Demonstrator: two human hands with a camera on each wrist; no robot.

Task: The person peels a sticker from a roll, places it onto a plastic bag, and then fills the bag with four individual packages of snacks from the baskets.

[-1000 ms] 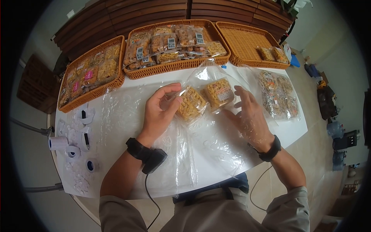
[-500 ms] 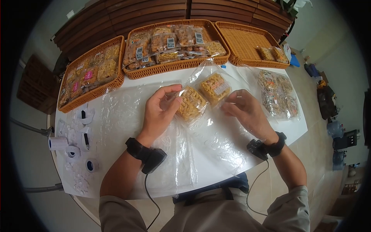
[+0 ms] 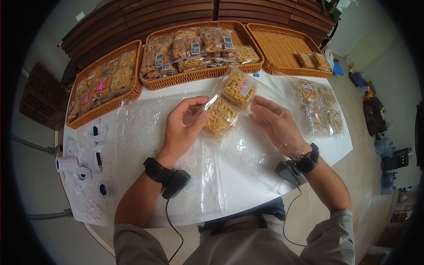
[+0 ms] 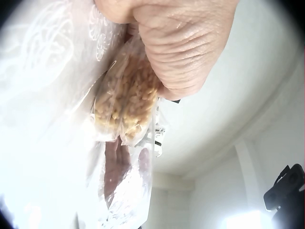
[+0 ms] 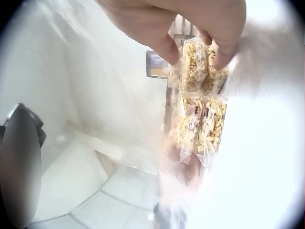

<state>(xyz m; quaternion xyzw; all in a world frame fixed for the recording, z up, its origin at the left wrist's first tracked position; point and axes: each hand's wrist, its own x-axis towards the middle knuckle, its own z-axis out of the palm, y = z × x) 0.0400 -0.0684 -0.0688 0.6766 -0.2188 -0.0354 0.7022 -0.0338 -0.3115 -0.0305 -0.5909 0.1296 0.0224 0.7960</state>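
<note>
In the head view, my left hand (image 3: pixel 183 126) grips a pack of yellow crispy snack cakes (image 3: pixel 219 118) in clear wrap, thumb on the near face. Just above and right, touching it, are more wrapped snack cakes (image 3: pixel 240 89) with a printed label. My right hand (image 3: pixel 278 123) has its fingertips at their right edge. Seen from the right wrist, its thumb and fingers pinch the nearer cakes (image 5: pixel 195 67) from both sides; two more wrapped cakes lie end to end with them. A clear plastic bag (image 3: pixel 260 157) surrounds the cakes and covers the right hand.
Several wicker baskets line the back: left (image 3: pixel 137 79) and middle (image 3: pixel 258 66) full of packs, right (image 3: pixel 274 48) with two packs. A bagged set of snack cakes (image 3: pixel 318 108) lies at right. Label rolls (image 3: pixel 105 189) and a black pen (image 3: pixel 99 161) are at left. Clear sheets (image 3: pixel 145 132) cover the table.
The labelled cakes have shifted up and left, now lining up beyond the left hand's pack. My right hand, spread a second ago, has closed in on their right edge. The left hand stays put.
</note>
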